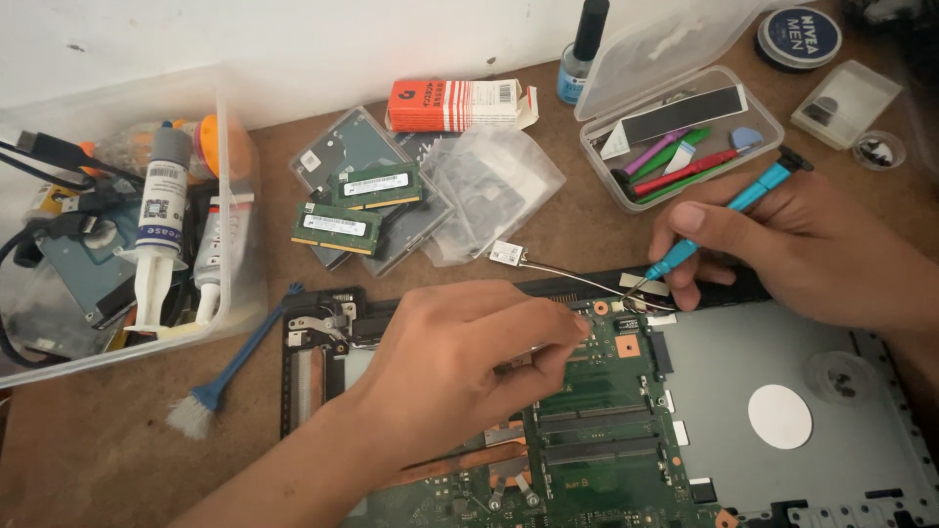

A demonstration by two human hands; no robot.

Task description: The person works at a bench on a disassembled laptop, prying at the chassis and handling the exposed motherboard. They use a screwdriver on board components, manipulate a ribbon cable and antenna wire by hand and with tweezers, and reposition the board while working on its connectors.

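An opened laptop with a green circuit board lies on the brown table. My left hand rests on the board with its fingers pinched together near the board's top edge; what they pinch is hidden. My right hand holds a blue screwdriver like a pen, its tip down at the laptop's top edge near thin grey wires. A small white card hangs on the end of those wires.
Two green memory sticks lie on plastic bags and a drive behind the laptop. A clear bin with tubes and cables stands at left, a blue brush beside it. An open tool case, an orange box, a bottle and a round tin sit behind.
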